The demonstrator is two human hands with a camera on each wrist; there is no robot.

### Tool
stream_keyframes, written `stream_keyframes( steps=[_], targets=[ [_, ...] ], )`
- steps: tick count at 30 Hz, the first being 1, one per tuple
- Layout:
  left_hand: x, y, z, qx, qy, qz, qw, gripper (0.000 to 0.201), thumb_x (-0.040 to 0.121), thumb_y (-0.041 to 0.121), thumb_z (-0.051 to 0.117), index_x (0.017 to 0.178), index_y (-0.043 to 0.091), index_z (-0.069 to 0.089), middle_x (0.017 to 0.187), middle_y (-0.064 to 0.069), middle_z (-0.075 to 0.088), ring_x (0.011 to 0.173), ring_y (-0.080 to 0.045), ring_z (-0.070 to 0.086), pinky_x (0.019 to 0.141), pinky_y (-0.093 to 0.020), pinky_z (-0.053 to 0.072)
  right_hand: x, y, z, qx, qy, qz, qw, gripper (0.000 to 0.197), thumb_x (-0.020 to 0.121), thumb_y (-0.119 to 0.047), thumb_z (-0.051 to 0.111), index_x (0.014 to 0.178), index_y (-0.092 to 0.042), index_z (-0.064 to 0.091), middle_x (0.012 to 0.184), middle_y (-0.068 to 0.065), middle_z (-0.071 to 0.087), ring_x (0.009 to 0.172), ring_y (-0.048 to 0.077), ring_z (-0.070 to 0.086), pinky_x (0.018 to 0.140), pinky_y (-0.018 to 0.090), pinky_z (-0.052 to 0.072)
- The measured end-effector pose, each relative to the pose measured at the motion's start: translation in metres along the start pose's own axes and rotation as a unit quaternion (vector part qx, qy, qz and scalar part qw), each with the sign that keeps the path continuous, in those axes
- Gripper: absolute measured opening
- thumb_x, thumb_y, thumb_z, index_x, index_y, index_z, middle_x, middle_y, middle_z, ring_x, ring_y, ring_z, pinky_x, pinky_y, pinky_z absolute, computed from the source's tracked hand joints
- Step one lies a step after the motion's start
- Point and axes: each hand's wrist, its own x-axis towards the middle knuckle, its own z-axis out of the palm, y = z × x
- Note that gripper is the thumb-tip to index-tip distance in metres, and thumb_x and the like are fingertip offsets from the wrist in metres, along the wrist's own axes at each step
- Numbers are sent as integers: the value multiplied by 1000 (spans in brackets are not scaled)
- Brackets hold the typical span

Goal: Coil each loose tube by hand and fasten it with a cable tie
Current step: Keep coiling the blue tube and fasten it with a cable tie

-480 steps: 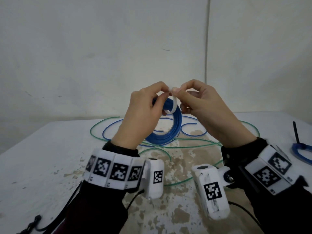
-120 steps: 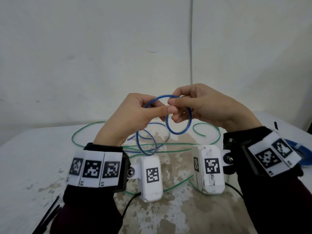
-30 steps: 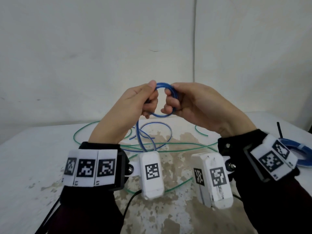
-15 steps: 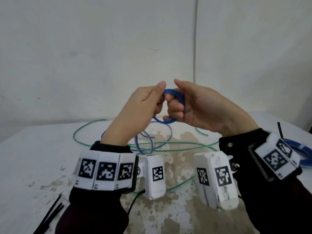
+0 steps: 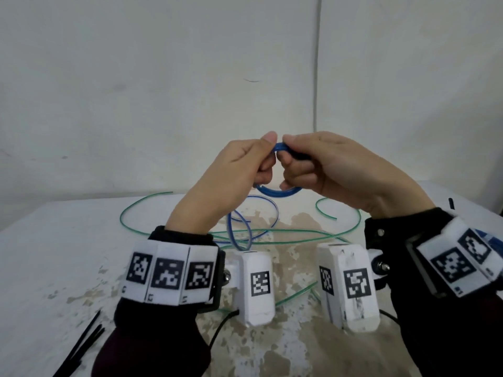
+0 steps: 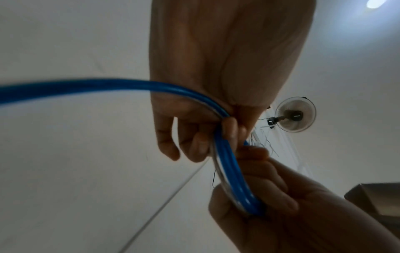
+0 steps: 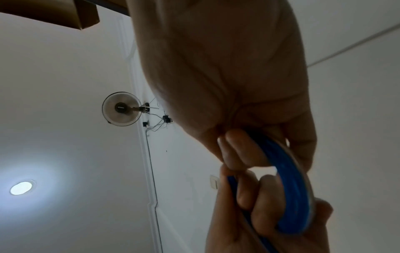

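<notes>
Blue tube (image 5: 276, 192) — small coil, pinched at its top between left hand (image 5: 239, 165) and right hand (image 5: 324, 165), fingers curled through it; loose tail hangs below the grip onto table (image 5: 54, 254).

Off-white walls (image 5: 136, 77), worn white table (image 5: 54, 254), wall fan (image 7: 121, 109), ceiling light (image 7: 21, 188).
</notes>
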Motion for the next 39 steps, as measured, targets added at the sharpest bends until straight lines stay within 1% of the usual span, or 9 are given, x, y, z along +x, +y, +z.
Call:
stream_keyframes(
  steps=[5, 11, 16, 19, 22, 27, 31, 35, 39],
  targets=[
    [1, -4, -5, -122, 18, -12, 992, 43, 103, 26, 32, 63, 16, 40, 57, 8, 40, 59, -11, 38, 70, -30, 33, 4, 1, 3, 44, 30, -37, 998, 36, 103, -20, 32, 73, -11, 51, 52, -7, 30, 48, 10, 26, 67, 23, 49],
    [-4, 3, -2, 36, -5, 3, 999, 41, 103, 22, 36, 63, 14, 38, 65, -6, 29, 62, -17, 31, 63, -24, 32, 2, 2, -5, -3, 17, 27, 999, 37, 98, -14, 31, 70, -8, 54, 52, -1, 35, 46, 14, 31, 67, 27, 52],
    [-3, 3, -6, 89, -19, 6, 996, 42, 97, 36, 42, 59, 22, 52, 51, 11, 34, 59, -20, 30, 61, -33, 29, 3, 6, -1, -49, -19, -9, 999, 39, 103, -27, 32, 73, -10, 51, 54, -6, 32, 47, 9, 31, 68, 25, 48],
    [-2, 5, -4, -32, 4, -44, 999, 48, 100, 35, 40, 59, 15, 52, 56, 5, 45, 60, -14, 43, 64, -29, 43, 3, 5, 0, -28, 24, -58, 998, 38, 103, -25, 33, 72, -11, 49, 53, -8, 28, 48, 8, 26, 65, 22, 47],
    [0, 4, -2, -154, -28, -93, 983, 55, 101, 42, 31, 56, 16, 50, 65, 2, 55, 69, -12, 56, 77, -35, 54, 4, 3, -2, 32, 71, -91, 993, 38, 104, -25, 33, 72, -10, 49, 54, -6, 27, 50, 10, 24, 63, 22, 43],
    [1, 4, 4, -153, 12, -37, 988, 46, 103, 33, 30, 60, 17, 31, 53, 6, 37, 58, -16, 37, 78, -35, 40, 4, 2, -8, 58, 52, -44, 996, 37, 103, -23, 33, 73, -10, 50, 52, -4, 34, 49, 12, 33, 65, 25, 41],
    [0, 2, 4, -84, -16, -40, 996, 41, 103, 30, 32, 70, 9, 41, 57, 4, 22, 63, -22, 23, 73, -37, 26, -1, 4, -11, -34, -16, -17, 999, 38, 102, -26, 34, 74, -9, 54, 51, -5, 33, 46, 12, 33, 63, 23, 48],
    [2, 2, 7, -126, 19, -46, 991, 48, 101, 38, 33, 66, 8, 44, 50, 8, 35, 63, -21, 34, 75, -35, 36, 3, 6, -7, 11, 1, -65, 998, 36, 103, -24, 34, 73, -11, 49, 53, -8, 29, 49, 9, 27, 66, 22, 45],
    [5, -3, 8, -208, 16, -59, 976, 47, 99, 42, 33, 62, 14, 41, 51, 2, 46, 74, -26, 48, 90, -38, 46, 7, 6, -7, 70, 43, -82, 993, 36, 104, -24, 32, 75, -11, 48, 54, -6, 28, 49, 9, 27, 70, 28, 34]
  ],
)
